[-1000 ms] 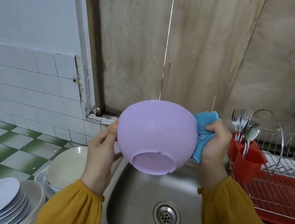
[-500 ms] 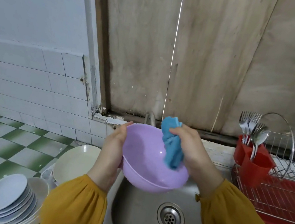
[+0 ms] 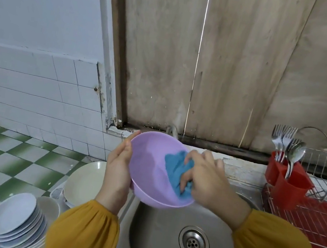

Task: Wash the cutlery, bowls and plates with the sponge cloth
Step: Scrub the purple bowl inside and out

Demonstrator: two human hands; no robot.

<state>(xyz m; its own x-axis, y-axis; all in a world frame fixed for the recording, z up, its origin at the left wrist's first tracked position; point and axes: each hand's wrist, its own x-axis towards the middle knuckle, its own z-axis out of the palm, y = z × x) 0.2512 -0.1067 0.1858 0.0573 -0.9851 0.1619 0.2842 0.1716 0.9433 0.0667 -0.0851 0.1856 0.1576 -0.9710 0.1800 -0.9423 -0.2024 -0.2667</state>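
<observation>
The steel sink (image 3: 160,242) lies below, with the red dish rack (image 3: 319,223) to its right. Over the sink a lilac bowl (image 3: 151,165) tilts toward the camera. The rack's red cutlery holder (image 3: 290,188) holds forks and spoons (image 3: 283,139). The left hand (image 3: 118,166) grips the bowl's left rim. The right hand (image 3: 207,179), fingers curled, clutches the blue sponge cloth (image 3: 176,169) against the bowl's inner wall.

A steel sink (image 3: 149,242) with a round drain (image 3: 194,243) fills the lower centre, beside a green-and-white checked bench (image 3: 0,161) at lower left. Weathered wooden boards (image 3: 234,60) stand behind. A red drying rack (image 3: 325,226) sits at right.
</observation>
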